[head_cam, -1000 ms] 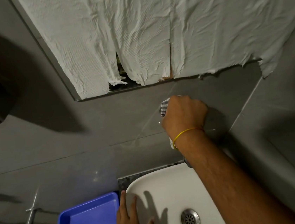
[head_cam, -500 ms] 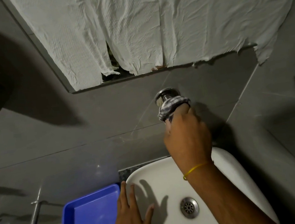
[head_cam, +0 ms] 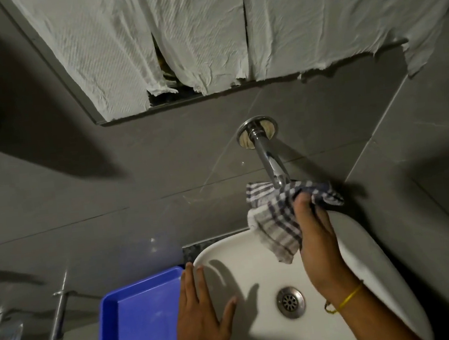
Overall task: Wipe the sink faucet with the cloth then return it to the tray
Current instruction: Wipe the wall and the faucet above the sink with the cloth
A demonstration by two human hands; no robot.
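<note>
Left hand [head_cam: 203, 316] flat, fingers spread, on white sink [head_cam: 255, 253] rim; blue tray [head_cam: 140, 327] just left. Right hand [head_cam: 317, 246] clamped on checked cloth [head_cam: 278, 219], wrapped at faucet [head_cam: 268, 159] tip. Faucet's long axis running from grey tiled wall [head_cam: 162, 177] down toward hand. Beyond, paper-covered mirror [head_cam: 202, 32].

I see a polished, mirror-bright metal faucet [head_cam: 264, 151], a soft woven checked cloth [head_cam: 276, 219], a glossy white sink [head_cam: 255, 253], a smooth blue plastic tray [head_cam: 139, 319] — and crinkled white paper sheets [head_cam: 202, 32].
</note>
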